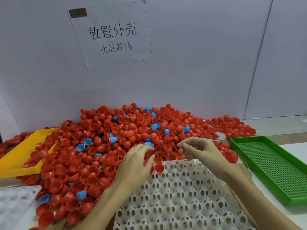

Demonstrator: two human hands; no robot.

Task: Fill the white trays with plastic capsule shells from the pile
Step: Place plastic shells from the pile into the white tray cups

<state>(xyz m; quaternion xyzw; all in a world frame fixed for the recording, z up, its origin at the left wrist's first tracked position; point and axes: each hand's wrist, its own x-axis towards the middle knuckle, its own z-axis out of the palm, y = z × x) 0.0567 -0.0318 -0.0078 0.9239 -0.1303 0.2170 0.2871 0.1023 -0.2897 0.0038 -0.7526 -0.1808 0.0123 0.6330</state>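
A big pile of red capsule shells (106, 143), with a few blue shells (83, 145) mixed in, lies against the wall. In front of it sits a white tray (182, 201) of perforated egg-shaped pegs. One red shell (159, 168) stands on a peg at its far left corner. My left hand (136, 163) is curled over red shells at the pile's edge beside that corner, and red shows between its fingers. My right hand (201, 150) hovers over the tray's far edge, thumb and forefinger pinched together with nothing visible between them.
A yellow mesh tray (18, 158) on the left is partly buried in shells. A green mesh tray (272, 170) lies empty at the right. A second white tray (15, 203) shows at the bottom left. A paper sign (111, 34) hangs on the wall behind.
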